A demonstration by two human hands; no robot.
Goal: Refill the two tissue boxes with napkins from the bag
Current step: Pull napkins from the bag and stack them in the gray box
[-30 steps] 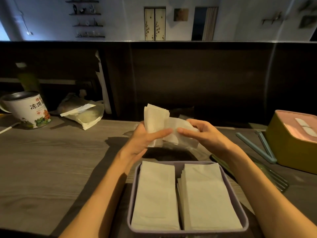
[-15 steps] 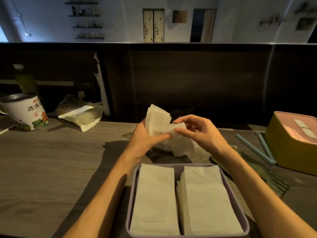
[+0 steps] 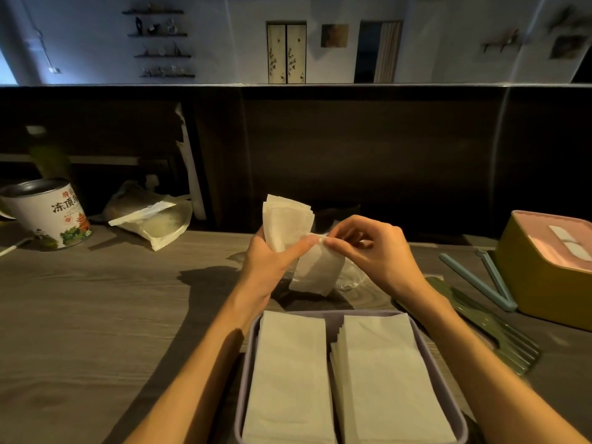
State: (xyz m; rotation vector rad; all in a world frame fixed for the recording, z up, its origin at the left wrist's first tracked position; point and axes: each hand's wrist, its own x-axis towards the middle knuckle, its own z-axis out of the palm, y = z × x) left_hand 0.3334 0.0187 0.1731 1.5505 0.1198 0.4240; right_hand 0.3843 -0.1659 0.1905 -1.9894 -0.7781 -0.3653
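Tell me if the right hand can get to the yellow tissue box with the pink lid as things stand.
Probably yes. The yellow tissue box sits to the right of the right hand with open table between them, but that hand is pinching a napkin it would carry or drop first.

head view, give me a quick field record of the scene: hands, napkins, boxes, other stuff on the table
left hand: grips a small stack of napkins, held upright above the table
right hand: pinches the edge of one napkin that hangs down from the stack
purple box: open, nearest the camera, two stacks of napkins lying side by side inside
yellow box: at far right, pink lid on, a napkin showing in its slot
bag: clear plastic, on the table behind the hands
table: also holds a tea tin, a pouch, green forks
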